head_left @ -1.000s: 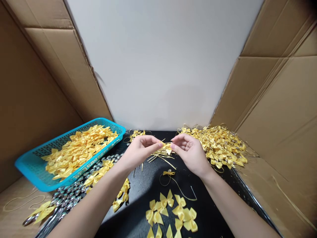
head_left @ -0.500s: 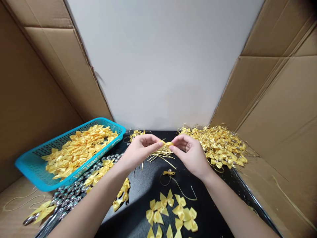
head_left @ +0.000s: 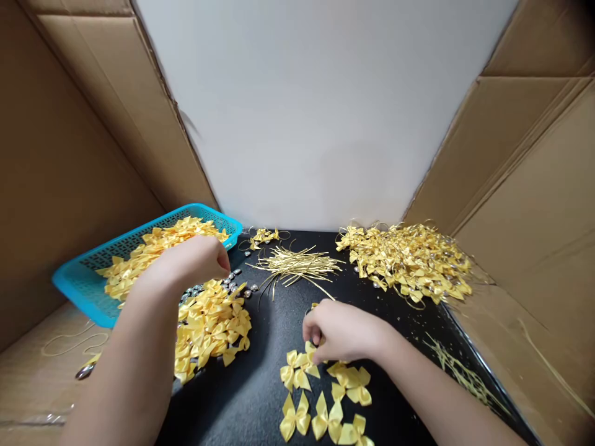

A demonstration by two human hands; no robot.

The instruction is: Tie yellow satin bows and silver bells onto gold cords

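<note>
My left hand point(head_left: 204, 259) is over the near right end of the blue basket, its fingers curled in and pointing down beside silver beads point(head_left: 248, 292). Whatever is between those fingertips is hidden. Lower right, my right hand point(head_left: 343, 329) hovers low over the black table with bent fingers, the thumb and fingertips apart. A yellow satin bow point(head_left: 310, 358) lies right at its thumb. More loose bows point(head_left: 328, 421) are spread just below. Behind the right hand, only a small bit of a yellow bow shows.
A blue basket point(head_left: 83, 303) of yellow bows stands at left, with a bow heap point(head_left: 214, 322) before it. Gold ties point(head_left: 297, 263) lie mid-table. A pile of beaded bows point(head_left: 409, 260) is at back right. Cardboard walls point(head_left: 534, 155) flank the black table point(head_left: 260, 396).
My hands have parted from the bow they held together. The left went left toward the beads; the right came down to the loose bows. The view has shifted slightly.
</note>
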